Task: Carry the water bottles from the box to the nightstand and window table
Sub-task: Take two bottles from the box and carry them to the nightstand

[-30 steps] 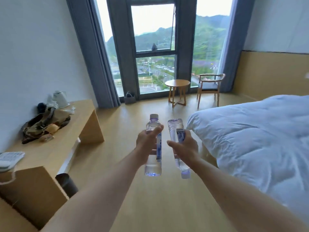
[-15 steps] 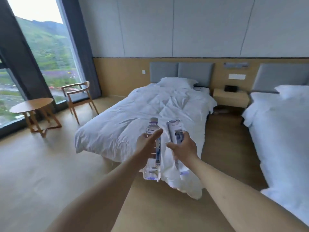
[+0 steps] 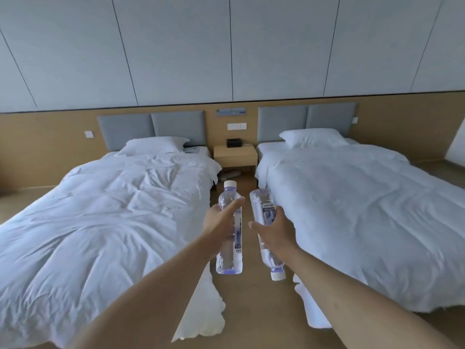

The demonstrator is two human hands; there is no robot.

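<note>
I saw two water bottles held out over the floor between the beds. The left hand (image 3: 221, 224) gripped the upright bottle (image 3: 229, 238), cap on top. The right hand (image 3: 274, 233) gripped the inverted bottle (image 3: 264, 210), cap pointing down. Ahead, well apart, the nightstand (image 3: 235, 156) sat between the left bed (image 3: 100, 210) and right bed (image 3: 364, 210), carrying what looked like a dark box (image 3: 234, 143).

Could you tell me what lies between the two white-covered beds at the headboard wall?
In the head view, a light wooden nightstand stands between the left bed and right bed, with a small black box on top.
</note>
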